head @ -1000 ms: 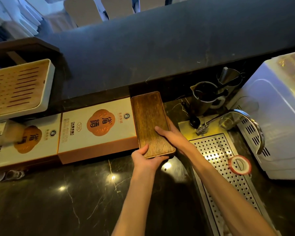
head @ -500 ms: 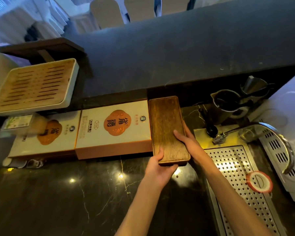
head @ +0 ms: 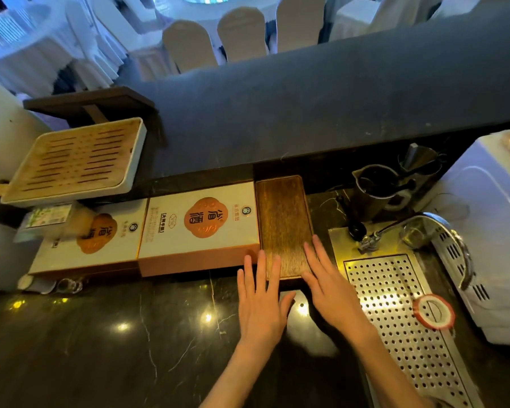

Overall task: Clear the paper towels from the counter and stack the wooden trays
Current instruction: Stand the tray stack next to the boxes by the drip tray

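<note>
A dark wooden tray (head: pixel 281 219) lies lengthwise on the black marble counter (head: pixel 100 343), pushed back against the raised bar and beside a white-and-orange box. My left hand (head: pixel 261 301) is flat with fingers spread, fingertips resting on the tray's near left corner. My right hand (head: pixel 329 282) is also flat and spread, fingers lying on the tray's near right corner. Neither hand grips it. A slatted wooden tray (head: pixel 71 160) in a white frame sits raised at the left. No paper towels are visible.
Two white-and-orange boxes (head: pixel 198 228) (head: pixel 89 242) line the counter's back. A perforated steel drain (head: pixel 395 313) with a red-rimmed ring (head: pixel 433 312) lies right, with a tap (head: pixel 395 228), metal pitchers (head: pixel 377 189) and a white appliance (head: pixel 489 231) beyond. Small glasses (head: pixel 68 285) sit at left.
Both hands have let go of the dark tray's edges and now lie flat and spread over its near end. The tray rests on the counter against the box.
</note>
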Tool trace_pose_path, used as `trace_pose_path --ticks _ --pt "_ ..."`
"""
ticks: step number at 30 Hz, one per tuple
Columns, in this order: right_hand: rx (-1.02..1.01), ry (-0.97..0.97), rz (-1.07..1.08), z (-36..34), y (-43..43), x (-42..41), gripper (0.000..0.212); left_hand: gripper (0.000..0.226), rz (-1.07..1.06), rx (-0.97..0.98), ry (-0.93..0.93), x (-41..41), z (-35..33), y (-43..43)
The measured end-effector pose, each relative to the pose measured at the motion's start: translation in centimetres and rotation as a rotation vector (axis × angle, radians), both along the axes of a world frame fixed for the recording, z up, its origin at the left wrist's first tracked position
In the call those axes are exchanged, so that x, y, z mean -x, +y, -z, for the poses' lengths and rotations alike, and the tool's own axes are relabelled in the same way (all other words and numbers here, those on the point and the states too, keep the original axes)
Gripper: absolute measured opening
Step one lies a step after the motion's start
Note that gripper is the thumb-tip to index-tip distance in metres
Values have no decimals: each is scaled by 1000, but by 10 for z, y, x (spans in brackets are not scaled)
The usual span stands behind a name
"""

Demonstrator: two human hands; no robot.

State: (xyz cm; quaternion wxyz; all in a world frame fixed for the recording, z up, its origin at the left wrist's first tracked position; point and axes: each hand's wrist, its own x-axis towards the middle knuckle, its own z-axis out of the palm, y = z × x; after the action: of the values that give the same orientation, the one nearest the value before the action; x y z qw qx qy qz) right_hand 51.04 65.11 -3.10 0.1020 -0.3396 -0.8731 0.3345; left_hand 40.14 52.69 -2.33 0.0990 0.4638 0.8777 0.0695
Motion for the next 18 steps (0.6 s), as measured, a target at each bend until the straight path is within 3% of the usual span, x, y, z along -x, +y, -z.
trace_pose_path --ticks 7,11,14,18 --pt "-70 -85 -63 -11 11 -4 59 82 21 108 12 3 -12 2" --pt "-240 -320 -116 -35 20 4 62 79 81 223 42 7 -35 11" --pt "-289 -409 -137 -42 7 15 67 75 167 198 126 8 -36 13" --pt "-311 -415 -135 -37 -1 23 77 84 184 203 64 9 -21 9"
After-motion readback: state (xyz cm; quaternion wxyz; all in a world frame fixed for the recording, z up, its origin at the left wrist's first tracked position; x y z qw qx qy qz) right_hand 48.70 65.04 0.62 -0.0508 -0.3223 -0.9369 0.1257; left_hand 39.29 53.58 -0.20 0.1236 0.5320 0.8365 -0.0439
